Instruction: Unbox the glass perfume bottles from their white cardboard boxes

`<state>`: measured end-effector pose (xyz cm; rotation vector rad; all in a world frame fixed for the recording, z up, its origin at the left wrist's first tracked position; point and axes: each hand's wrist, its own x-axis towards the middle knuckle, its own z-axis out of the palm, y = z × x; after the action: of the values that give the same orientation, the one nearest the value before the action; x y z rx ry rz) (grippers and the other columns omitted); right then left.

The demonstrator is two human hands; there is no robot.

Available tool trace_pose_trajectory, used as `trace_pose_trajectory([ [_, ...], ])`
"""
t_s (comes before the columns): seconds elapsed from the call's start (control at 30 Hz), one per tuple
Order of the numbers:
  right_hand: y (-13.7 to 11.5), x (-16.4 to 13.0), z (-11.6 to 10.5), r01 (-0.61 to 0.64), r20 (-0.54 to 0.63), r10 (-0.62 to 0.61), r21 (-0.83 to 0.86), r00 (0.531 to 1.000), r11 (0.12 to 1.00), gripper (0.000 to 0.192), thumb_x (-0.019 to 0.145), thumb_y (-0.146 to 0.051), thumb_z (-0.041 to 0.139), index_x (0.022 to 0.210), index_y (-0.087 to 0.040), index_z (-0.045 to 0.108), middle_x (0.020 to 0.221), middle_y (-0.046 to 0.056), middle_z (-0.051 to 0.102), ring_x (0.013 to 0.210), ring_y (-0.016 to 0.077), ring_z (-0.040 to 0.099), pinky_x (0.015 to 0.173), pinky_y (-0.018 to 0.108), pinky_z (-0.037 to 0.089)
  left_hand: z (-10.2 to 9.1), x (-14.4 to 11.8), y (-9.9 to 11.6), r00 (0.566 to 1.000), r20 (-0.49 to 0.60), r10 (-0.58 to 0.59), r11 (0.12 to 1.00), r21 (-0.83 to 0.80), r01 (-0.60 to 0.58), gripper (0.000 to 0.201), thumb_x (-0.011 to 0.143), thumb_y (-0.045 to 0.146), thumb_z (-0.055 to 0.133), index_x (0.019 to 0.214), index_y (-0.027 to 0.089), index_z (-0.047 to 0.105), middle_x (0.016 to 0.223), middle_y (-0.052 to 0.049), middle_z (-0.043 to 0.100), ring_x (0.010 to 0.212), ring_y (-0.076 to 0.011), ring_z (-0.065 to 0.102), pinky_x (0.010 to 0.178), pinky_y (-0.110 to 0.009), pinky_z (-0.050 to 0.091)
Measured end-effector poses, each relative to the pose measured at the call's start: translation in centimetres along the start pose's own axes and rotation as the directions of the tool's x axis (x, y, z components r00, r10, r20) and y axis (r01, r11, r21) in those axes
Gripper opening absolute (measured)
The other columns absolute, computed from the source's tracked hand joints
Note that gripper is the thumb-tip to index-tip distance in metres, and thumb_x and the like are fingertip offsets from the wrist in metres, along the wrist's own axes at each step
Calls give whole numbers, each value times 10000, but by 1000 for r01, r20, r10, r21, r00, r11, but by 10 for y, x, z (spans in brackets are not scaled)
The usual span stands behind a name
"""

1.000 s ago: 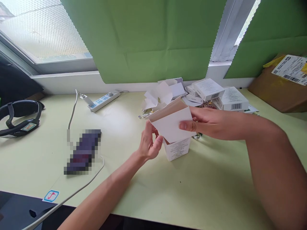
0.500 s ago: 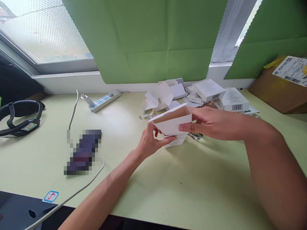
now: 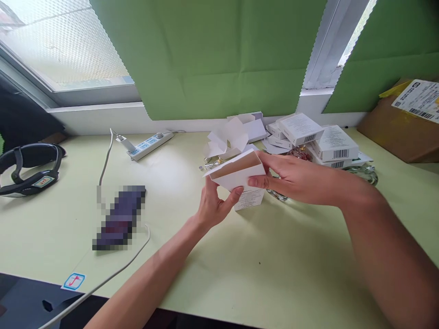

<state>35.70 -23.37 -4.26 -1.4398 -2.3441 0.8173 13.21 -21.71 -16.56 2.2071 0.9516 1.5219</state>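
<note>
A white cardboard box (image 3: 236,178), its upper end open and showing a brown inside, is held tilted between my hands above the table. My left hand (image 3: 213,205) grips its left side, thumb against the near face and fingers mostly hidden behind. From the right, my right hand (image 3: 295,178) pinches it, thumb in front and fingers behind. Just below is a white panel with fine print (image 3: 249,198); whether it belongs to the same box I cannot tell. Beside it, under my right hand, lies a shiny clear object (image 3: 277,194), partly hidden.
White boxes with barcodes (image 3: 334,144) are stacked behind my right hand, near opened white cartons (image 3: 228,135) and a reddish glittery item (image 3: 300,153). A power strip (image 3: 151,145), a blurred dark device (image 3: 120,217), a white cable (image 3: 113,274) and a brown carton (image 3: 398,123) surround the work spot.
The box has shifted slightly left and tilted a little, with both hands moving along with it. My left thumb has moved up onto the box's near face.
</note>
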Motion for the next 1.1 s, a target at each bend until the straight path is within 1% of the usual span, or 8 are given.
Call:
trace_pose_trajectory([
  [0.07,1,-1,0,-7,30,7,-5,1000,1000,540,867,-629,510,1333,-356,496,957,24,668,849,259,627,670,324,441,0,1,3,1000,-1,26,1000,11,-26,391,881,304,629,1191,188,421,984,-67,623,835,-155,608,712,-297,512],
  [0.2,-2,-1,0,-19,23,20,-29,1000,999,451,863,-645,500,1174,-325,563,787,4,625,680,222,578,587,311,398,-1,2,5,998,1,56,998,33,-56,363,888,296,610,1185,181,436,1001,-78,600,838,-161,611,708,-304,511],
  [0.43,0,2,-2,-23,11,23,-35,1000,999,342,861,-602,531,931,-271,582,848,16,592,682,195,551,588,311,383,-1,2,3,998,1,70,997,-32,-70,330,869,247,628,1119,194,419,916,-37,627,789,-139,595,692,-277,510],
  [0.53,1,2,-4,-13,38,14,-23,999,1000,326,859,-583,540,855,-259,572,798,2,585,626,169,513,548,298,353,0,3,4,997,3,83,996,-40,-83,331,860,240,634,1103,198,413,908,-32,624,791,-138,597,683,-270,510],
  [0.77,-6,1,-7,5,19,-6,22,1000,1000,268,840,-531,569,963,-298,615,847,-4,649,662,181,555,554,291,356,4,1,6,999,-20,46,997,-54,-47,374,882,308,617,1164,211,390,916,-29,602,797,-138,583,686,-282,522],
  [0.9,-4,4,-7,26,26,-27,60,999,998,273,831,-516,576,1010,-317,626,923,2,678,693,188,577,557,287,373,4,1,7,998,-7,62,995,-73,-63,374,899,281,589,1212,202,399,938,-44,602,822,-144,582,687,-279,516],
  [1.03,1,4,-8,-1,29,-2,100,1000,995,344,803,-529,608,1080,-324,597,992,15,692,703,197,597,560,296,403,3,2,10,996,49,71,994,-85,-67,362,936,290,533,1269,190,430,1059,-93,610,891,-167,601,738,-311,523],
  [1.1,1,2,-9,-21,31,18,119,999,993,399,794,-540,621,1132,-334,570,1033,17,692,694,193,604,560,300,418,2,3,11,996,57,64,995,-85,-59,401,949,307,513,1320,186,421,1057,-100,609,918,-180,597,763,-327,523],
])
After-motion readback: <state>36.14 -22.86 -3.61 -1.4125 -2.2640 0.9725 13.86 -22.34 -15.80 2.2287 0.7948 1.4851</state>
